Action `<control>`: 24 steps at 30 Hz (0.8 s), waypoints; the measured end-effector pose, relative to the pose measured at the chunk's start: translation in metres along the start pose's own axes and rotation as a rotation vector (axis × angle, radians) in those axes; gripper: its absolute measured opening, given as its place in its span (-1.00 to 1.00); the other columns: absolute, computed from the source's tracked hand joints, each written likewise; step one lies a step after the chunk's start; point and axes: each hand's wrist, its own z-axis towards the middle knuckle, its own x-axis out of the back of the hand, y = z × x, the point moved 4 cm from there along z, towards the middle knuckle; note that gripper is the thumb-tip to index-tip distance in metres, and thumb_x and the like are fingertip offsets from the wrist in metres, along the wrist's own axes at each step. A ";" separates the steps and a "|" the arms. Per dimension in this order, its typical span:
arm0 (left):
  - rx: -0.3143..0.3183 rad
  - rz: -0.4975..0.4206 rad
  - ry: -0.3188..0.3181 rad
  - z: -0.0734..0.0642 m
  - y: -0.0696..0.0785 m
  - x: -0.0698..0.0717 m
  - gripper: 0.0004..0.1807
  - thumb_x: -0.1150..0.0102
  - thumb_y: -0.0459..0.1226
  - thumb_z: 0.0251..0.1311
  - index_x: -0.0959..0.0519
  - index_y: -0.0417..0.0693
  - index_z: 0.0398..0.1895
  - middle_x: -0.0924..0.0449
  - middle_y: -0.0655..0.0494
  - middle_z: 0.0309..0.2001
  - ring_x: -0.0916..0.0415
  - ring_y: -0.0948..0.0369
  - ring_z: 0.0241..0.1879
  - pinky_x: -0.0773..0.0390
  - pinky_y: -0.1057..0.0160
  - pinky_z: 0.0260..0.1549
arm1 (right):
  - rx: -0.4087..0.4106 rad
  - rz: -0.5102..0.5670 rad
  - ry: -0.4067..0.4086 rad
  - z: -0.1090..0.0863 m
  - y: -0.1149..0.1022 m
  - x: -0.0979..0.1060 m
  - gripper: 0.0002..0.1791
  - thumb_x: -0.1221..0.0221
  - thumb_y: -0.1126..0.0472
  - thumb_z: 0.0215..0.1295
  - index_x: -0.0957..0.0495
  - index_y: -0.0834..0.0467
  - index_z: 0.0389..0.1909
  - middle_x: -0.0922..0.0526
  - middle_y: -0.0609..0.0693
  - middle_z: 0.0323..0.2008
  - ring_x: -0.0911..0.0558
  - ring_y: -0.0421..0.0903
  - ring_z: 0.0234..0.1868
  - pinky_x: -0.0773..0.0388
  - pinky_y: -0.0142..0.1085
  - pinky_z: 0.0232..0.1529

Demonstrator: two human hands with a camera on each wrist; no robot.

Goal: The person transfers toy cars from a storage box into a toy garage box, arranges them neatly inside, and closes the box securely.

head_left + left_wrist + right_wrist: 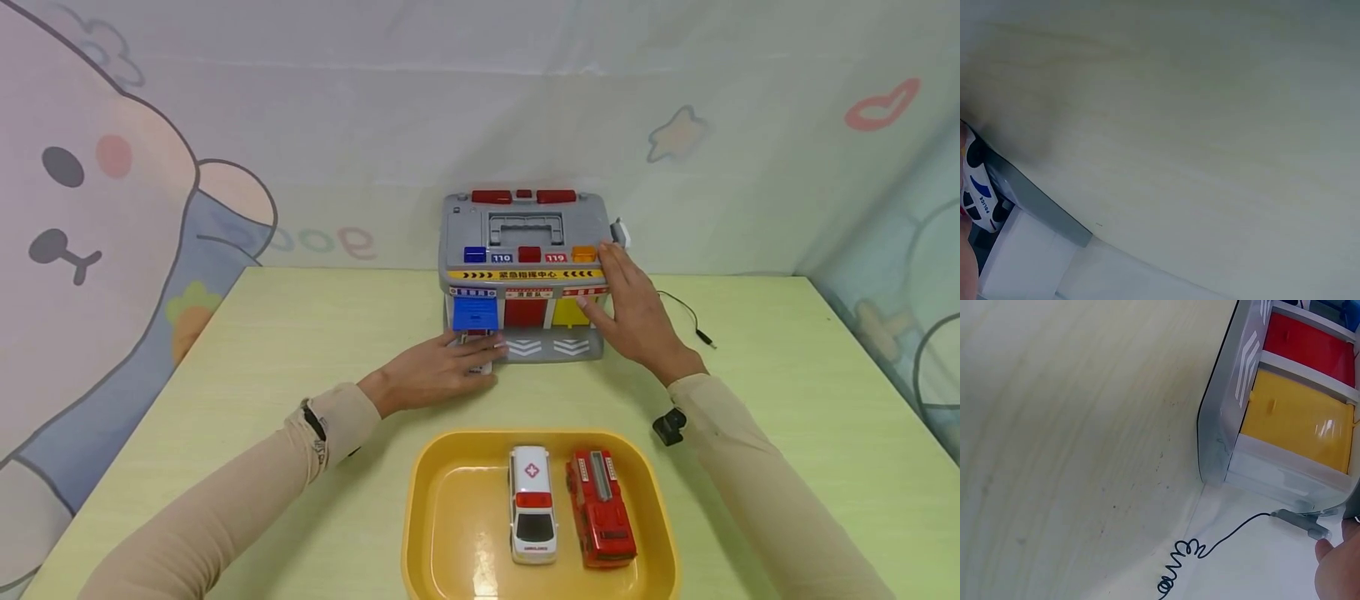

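A grey toy rescue station [525, 342] stands at the back of the table, with a raised blue door [476, 313], a red door [525, 312] and a yellow door [570, 312]. My left hand [438, 371] grips a small white toy police car [985, 199] at the blue doorway, fingers over its top and thumb at its near end. The car lies partly inside the opening, mostly covered by the fingers in the head view. At the station's right front corner rests my right hand [637, 312], fingers extended along the top edge and thumb beside the yellow door.
A yellow tray [442, 446] in front holds a white toy ambulance [533, 504] and a red toy fire engine [602, 508]. From a grey handle-like piece [1304, 524] at the station's right side runs a coiled black cord [1175, 569]. A printed cloth [360, 125] hangs behind.
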 end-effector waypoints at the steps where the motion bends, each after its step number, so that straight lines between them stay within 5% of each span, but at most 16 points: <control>1: -0.004 0.011 -0.002 0.000 0.000 0.000 -0.35 -0.23 -0.31 0.32 -0.36 0.34 0.43 -0.15 0.13 0.57 -0.05 0.09 0.57 -0.17 -0.06 0.50 | -0.001 0.001 0.000 0.000 0.000 0.000 -0.15 -0.11 0.03 0.45 0.07 0.21 0.59 -0.02 0.19 0.59 -0.06 0.20 0.58 -0.05 0.17 0.53; 24: 0.006 0.004 0.028 -0.002 -0.003 -0.005 -0.36 -0.23 -0.32 0.31 -0.39 0.30 0.43 -0.18 0.12 0.55 -0.05 0.08 0.57 -0.14 -0.04 0.51 | -0.007 0.011 0.002 0.000 -0.001 -0.001 -0.15 -0.11 0.05 0.45 0.07 0.22 0.59 -0.02 0.19 0.59 -0.07 0.20 0.57 -0.06 0.17 0.53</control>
